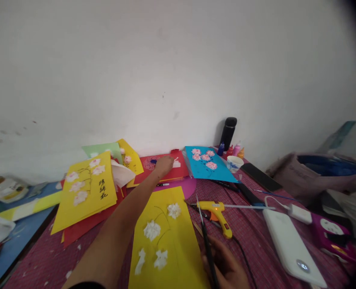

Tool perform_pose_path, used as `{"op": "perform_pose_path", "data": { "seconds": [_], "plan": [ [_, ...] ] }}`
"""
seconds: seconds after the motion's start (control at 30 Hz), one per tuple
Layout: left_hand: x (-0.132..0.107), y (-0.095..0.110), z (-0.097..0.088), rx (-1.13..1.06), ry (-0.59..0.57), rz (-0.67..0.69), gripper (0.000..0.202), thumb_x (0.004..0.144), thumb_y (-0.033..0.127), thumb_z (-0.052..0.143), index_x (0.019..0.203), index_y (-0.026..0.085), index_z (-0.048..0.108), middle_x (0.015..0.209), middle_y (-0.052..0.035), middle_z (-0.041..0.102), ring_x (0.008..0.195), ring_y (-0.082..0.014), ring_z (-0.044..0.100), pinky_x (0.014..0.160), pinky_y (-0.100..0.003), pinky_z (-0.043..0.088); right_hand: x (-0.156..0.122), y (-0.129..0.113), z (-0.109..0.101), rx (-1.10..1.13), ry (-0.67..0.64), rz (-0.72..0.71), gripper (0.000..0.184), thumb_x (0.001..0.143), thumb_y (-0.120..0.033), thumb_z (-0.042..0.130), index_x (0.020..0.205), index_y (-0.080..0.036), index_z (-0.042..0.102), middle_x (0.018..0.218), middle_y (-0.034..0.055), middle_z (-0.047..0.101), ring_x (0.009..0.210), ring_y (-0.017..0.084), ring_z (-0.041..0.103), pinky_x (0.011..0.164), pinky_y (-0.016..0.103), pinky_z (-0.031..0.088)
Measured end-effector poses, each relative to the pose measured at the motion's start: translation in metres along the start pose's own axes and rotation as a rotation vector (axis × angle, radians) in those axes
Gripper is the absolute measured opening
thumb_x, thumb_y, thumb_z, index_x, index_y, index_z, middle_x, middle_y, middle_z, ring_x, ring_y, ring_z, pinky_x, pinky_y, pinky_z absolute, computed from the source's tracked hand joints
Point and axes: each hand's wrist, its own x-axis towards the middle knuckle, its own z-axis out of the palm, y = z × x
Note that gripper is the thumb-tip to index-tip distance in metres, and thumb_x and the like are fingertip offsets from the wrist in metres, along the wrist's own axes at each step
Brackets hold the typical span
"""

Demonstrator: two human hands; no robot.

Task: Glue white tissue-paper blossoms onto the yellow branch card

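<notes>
My left hand [164, 165] reaches far forward over a red sheet [182, 170], its fingers curled and partly hidden. White paper [176, 162] lies right beside its fingertips; whether they pinch it I cannot make out. My right hand [226, 263], low in front, is closed around black-handled tweezers [206, 241] with thin metal tips pointing up and away. Between my arms lies a yellow sheet [181, 224] with drawn stems and white crumpled-paper flowers [152, 230]. A yellow glue gun [211, 206] with a lit orange light rests just past the tweezers.
Yellow flower cards [87, 184] are stacked at left, a blue flower card [211, 165] at the back. A small bowl [234, 163], paint bottles [230, 150] and a black flask [228, 132] stand behind. A white power bank [292, 245] lies right; the glue gun's cord [242, 253] trails forward.
</notes>
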Motion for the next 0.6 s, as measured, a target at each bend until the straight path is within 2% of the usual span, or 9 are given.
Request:
{"op": "perform_pose_path", "data": {
  "seconds": [0.23, 0.43, 0.6],
  "plan": [
    [-0.0038, 0.0015, 0.0088, 0.051, -0.078, 0.016, 0.036, 0.094, 0.035, 0.059, 0.123, 0.014, 0.058, 0.123, -0.0117, 0.059, 0.105, -0.0228, 0.061, 0.089, -0.043, 0.054, 0.0003, 0.0029, 0.0017, 0.067, -0.002, 0.051, 0.054, 0.074, -0.061, 0.072, 0.114, -0.024, 0.071, 0.110, 0.0129, 0.075, 0.104, 0.032, 0.069, 0.088, 0.040, 0.056],
    [0.0005, 0.0029, 0.0050, 0.051, -0.105, 0.014, 0.036, 0.094, 0.035, 0.059, 0.123, 0.015, 0.057, 0.124, -0.0114, 0.059, 0.105, -0.0230, 0.061, 0.088, -0.043, 0.054, 0.0017, 0.0033, 0.0008, 0.041, -0.010, 0.030, 0.052, 0.074, -0.059, 0.072, 0.114, -0.026, 0.072, 0.109, 0.0118, 0.075, 0.106, 0.032, 0.069, 0.088, 0.039, 0.057],
    [0.0037, 0.0045, 0.0066, 0.041, -0.101, -0.003, 0.036, 0.094, 0.035, 0.060, 0.123, 0.014, 0.058, 0.123, -0.0113, 0.059, 0.105, -0.0235, 0.061, 0.088, -0.043, 0.054, 0.0009, 0.0095, 0.0074, 0.198, 0.051, 0.050, 0.050, 0.070, -0.056, 0.077, 0.110, -0.025, 0.073, 0.109, 0.0123, 0.075, 0.104, 0.032, 0.070, 0.088, 0.038, 0.057]
  ]
}}
